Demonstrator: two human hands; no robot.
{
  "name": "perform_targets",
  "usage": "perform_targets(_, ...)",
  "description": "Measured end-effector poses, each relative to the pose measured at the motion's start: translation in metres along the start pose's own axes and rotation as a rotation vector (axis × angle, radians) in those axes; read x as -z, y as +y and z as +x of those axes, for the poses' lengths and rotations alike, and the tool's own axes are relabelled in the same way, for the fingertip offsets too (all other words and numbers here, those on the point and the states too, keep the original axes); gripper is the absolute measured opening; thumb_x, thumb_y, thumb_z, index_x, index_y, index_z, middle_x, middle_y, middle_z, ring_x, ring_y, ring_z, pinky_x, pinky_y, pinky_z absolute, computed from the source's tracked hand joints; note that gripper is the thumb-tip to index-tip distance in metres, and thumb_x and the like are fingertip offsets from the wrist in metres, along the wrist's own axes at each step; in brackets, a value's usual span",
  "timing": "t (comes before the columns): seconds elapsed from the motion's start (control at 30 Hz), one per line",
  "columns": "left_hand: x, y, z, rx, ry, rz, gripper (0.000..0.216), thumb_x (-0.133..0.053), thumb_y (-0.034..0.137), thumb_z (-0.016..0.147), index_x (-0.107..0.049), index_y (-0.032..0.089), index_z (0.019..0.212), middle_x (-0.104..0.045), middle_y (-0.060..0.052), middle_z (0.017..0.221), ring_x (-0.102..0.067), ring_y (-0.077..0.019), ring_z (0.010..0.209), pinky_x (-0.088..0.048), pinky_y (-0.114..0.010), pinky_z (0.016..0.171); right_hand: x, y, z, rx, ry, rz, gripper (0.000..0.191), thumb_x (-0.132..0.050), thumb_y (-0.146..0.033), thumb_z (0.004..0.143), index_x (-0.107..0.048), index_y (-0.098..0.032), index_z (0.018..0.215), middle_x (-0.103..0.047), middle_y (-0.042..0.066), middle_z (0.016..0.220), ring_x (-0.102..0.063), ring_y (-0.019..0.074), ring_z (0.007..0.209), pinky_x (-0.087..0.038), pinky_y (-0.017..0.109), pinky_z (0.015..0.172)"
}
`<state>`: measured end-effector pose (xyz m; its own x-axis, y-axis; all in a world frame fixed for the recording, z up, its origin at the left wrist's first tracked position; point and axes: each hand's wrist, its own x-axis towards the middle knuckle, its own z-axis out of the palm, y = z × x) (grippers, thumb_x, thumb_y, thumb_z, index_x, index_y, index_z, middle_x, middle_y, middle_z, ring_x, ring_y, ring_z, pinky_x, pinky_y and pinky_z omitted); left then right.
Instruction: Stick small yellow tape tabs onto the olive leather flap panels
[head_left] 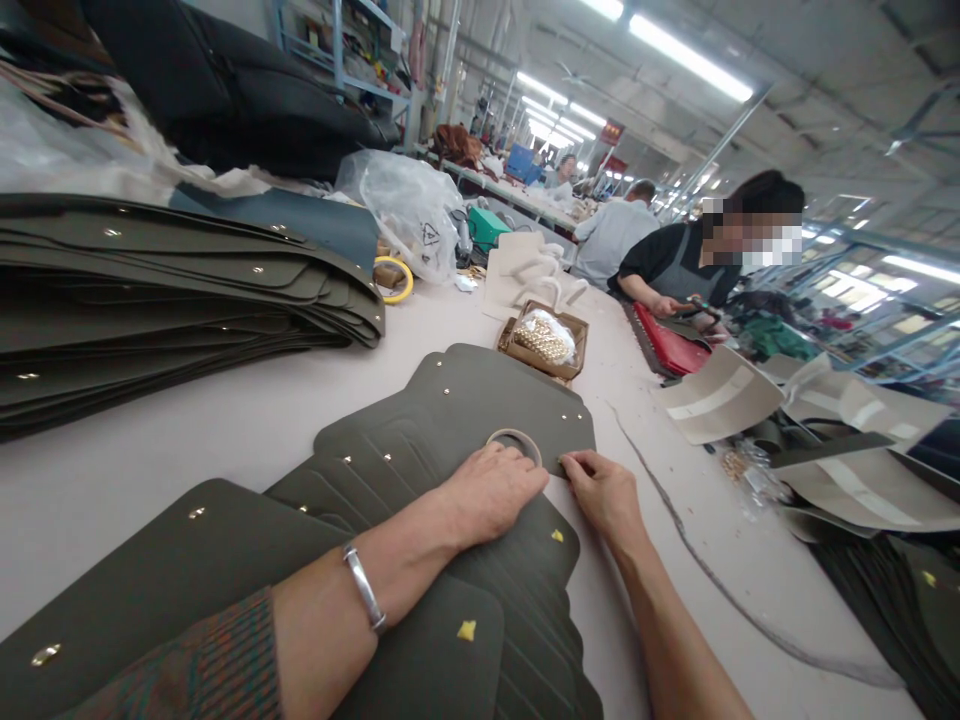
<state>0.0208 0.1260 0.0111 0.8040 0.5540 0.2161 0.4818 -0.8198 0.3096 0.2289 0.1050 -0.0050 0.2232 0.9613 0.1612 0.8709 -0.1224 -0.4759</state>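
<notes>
Dark olive panels lie fanned out in an overlapping stack before me, with small gold metal fittings on them. My left hand, a silver bangle at its wrist, rests on the stack, its fingers curled over a tan tape roll. Beside it, my right hand is closed in a pinch at the right corner of the far panel. A tiny yellow bit shows at those fingertips. Two similar yellow pieces are stuck on nearer panels.
A thick pile of olive panels stands at left. Beyond my stack is a cardboard box of gold chain, near a yellow tape roll and plastic bag. At right, a person handles a red piece; beige panels lie nearer.
</notes>
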Motion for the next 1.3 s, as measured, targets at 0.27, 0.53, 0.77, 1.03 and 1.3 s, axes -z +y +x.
perform_targets(0.27,0.005,0.003,0.000,-0.038,-0.033,0.051,0.016,-0.046,0.008,0.082,-0.058,0.017,0.088,-0.065,-0.007,0.089,-0.058,-0.0213,0.084,-0.044,-0.035,0.078,0.000,-0.006,0.004,0.092,-0.028,-0.068,0.024,-0.051,-0.035,0.080,-0.068,-0.020,0.072,-0.067,0.001,0.066,-0.058,0.0157,0.060,-0.040,0.026,0.060)
perform_targets(0.53,0.008,0.003,-0.006,-0.036,0.083,0.036,0.017,-0.043,0.008,0.085,-0.054,0.017,0.093,-0.064,-0.004,0.086,-0.060,-0.0201,0.078,-0.046,-0.033,0.075,0.017,-0.009,-0.034,0.074,-0.292,0.070,0.020,-0.055,-0.031,0.079,-0.067,-0.020,0.069,-0.063,-0.001,0.061,-0.055,0.0138,0.057,-0.039,0.024,0.055)
perform_targets(0.77,0.007,0.000,-0.008,-0.011,0.118,-0.036,0.016,-0.042,0.011,0.090,-0.053,0.020,0.097,-0.064,-0.001,0.089,-0.062,-0.0170,0.078,-0.048,-0.026,0.066,0.031,-0.006,-0.047,0.037,-0.528,0.341,0.021,-0.057,-0.031,0.082,-0.069,-0.017,0.073,-0.061,-0.001,0.062,-0.053,0.0122,0.058,-0.040,0.023,0.054)
perform_targets(1.03,0.006,0.009,-0.009,-0.052,0.157,-0.160,0.032,-0.046,0.020,0.094,-0.043,0.023,0.125,-0.069,-0.002,0.103,-0.066,-0.0164,0.093,-0.053,-0.027,0.080,0.022,-0.020,-0.057,0.211,0.047,0.501,0.018,-0.059,-0.029,0.085,-0.068,-0.019,0.098,-0.069,0.005,0.086,-0.063,0.0156,0.071,-0.051,0.028,0.065)
perform_targets(1.3,0.004,0.014,-0.009,-0.027,0.122,-0.136,0.036,-0.046,0.023,0.094,-0.036,0.021,0.128,-0.069,-0.003,0.100,-0.069,-0.0201,0.089,-0.054,-0.030,0.072,0.014,-0.031,-0.057,0.552,0.157,0.241,0.013,-0.052,-0.014,0.087,-0.064,-0.020,0.087,-0.068,0.002,0.079,-0.062,0.0131,0.070,-0.049,0.025,0.066)
